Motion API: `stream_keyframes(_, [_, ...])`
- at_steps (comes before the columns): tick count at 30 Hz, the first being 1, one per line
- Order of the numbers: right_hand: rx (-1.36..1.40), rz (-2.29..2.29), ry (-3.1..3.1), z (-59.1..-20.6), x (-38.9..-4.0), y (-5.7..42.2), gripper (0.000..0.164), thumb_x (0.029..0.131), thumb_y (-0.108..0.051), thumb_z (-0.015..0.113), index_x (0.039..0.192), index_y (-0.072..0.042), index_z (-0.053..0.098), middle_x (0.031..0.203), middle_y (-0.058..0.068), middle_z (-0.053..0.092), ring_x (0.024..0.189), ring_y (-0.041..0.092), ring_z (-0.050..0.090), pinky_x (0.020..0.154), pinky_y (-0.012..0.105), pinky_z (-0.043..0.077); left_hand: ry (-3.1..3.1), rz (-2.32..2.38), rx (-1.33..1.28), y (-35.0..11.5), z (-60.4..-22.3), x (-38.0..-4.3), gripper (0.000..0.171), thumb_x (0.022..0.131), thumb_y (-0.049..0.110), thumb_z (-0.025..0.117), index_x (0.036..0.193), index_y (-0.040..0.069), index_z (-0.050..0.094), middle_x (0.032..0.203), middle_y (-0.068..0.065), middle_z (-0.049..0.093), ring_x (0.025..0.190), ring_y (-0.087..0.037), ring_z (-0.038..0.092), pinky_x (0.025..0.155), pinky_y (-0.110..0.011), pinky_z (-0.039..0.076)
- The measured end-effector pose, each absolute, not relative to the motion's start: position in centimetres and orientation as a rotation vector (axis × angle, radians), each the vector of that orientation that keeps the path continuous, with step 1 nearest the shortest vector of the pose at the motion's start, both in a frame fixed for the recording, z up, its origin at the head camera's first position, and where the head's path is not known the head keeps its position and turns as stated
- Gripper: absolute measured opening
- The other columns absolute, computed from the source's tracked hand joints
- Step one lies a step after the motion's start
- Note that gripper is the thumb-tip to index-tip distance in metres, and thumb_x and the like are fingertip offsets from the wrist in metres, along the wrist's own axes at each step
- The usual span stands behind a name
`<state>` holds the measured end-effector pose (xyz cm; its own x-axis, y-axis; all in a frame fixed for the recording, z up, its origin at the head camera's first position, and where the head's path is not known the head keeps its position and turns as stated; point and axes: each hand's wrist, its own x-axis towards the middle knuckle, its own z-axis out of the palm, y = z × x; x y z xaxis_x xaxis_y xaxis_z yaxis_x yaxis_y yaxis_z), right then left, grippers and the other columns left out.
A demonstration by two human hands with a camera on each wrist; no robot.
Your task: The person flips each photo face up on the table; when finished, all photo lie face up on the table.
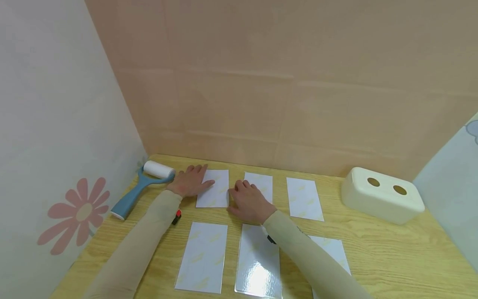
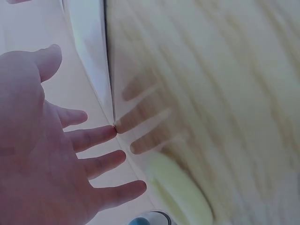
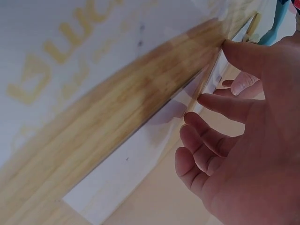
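Note:
My left hand [image 1: 190, 181] rests at the left edge of a white rectangular card [image 1: 216, 192] in the back row, its fingers spread and thumb lying over the card. In the left wrist view the left hand [image 2: 42, 140] shows straight, parted fingers. Just right of that card is my right hand [image 1: 251, 203], index finger and thumb reaching toward the card's right edge; contact is unclear. It partly covers a second back-row card [image 1: 263, 185]. The right wrist view shows the right hand [image 3: 253, 126] with index and thumb extended, the other fingers loosely bent and holding nothing.
A third back-row card [image 1: 304, 198] lies right. In front are a left card [image 1: 203, 257], a glossy middle card [image 1: 257, 253] and a right card [image 1: 334, 249] partly under my sleeve. A blue-handled lint roller [image 1: 132, 197] lies left; a white box with two holes [image 1: 384, 201] stands right.

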<state>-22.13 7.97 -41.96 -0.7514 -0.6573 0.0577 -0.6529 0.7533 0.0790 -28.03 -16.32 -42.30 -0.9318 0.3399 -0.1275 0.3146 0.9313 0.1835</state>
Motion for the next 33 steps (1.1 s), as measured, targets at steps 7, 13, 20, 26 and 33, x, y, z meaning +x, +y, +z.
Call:
stream_keyframes(7, [1.063,-0.049,-2.908,-42.0,-22.1,7.9,0.05,0.095,-0.046,0.068,0.129,-0.011,0.066,0.11,0.007,0.055,0.096,0.024,0.049,0.081,0.037,0.048,2.907,0.283,0.497,-16.3,-42.3,-27.9,0.075,0.105,0.054,0.041,0.159,0.003,0.026,0.157,-0.022,0.035,0.143,-0.046,0.031,0.107,-0.07,0.029])
stream_keyframes(13, [1.059,-0.087,-2.888,-42.0,-22.1,7.9,0.048,0.095,-0.047,0.067,0.128,-0.011,0.067,0.109,0.006,0.055,0.095,0.023,0.049,0.079,0.035,0.047,2.9,0.348,0.525,-16.3,-42.1,-28.0,0.072,0.107,0.048,0.042,0.158,0.001,0.026,0.157,-0.025,0.035,0.142,-0.047,0.031,0.108,-0.069,0.029])
stream_keyframes(20, [1.081,-0.081,-2.862,-42.1,-22.3,7.7,0.046,0.095,-0.045,0.068,0.126,-0.011,0.067,0.106,0.006,0.054,0.093,0.023,0.049,0.076,0.034,0.046,2.921,0.448,0.515,-16.5,-42.1,-28.3,0.068,0.108,0.044,0.04,0.158,0.0,0.023,0.149,-0.029,0.041,0.137,-0.048,0.038,0.104,-0.067,0.035])
stream_keyframes(26, [1.074,-0.073,-2.871,-42.3,-22.4,7.6,0.043,0.096,-0.043,0.066,0.123,-0.01,0.067,0.105,0.007,0.054,0.094,0.023,0.049,0.078,0.035,0.047,2.958,0.564,0.496,-16.6,-41.7,-28.3,0.068,0.109,0.045,0.038,0.158,0.001,0.021,0.144,-0.03,0.044,0.129,-0.046,0.048,0.101,-0.063,0.041])
stream_keyframes(33, [1.045,0.014,-2.932,-42.2,-22.5,7.6,0.044,0.098,-0.044,0.063,0.123,-0.009,0.067,0.105,0.006,0.052,0.092,0.022,0.046,0.078,0.035,0.045,2.887,0.82,0.436,-16.6,-40.9,-28.1,0.07,0.11,0.043,0.034,0.159,-0.003,0.016,0.157,-0.031,0.027,0.145,-0.042,0.029,0.115,-0.056,0.028])
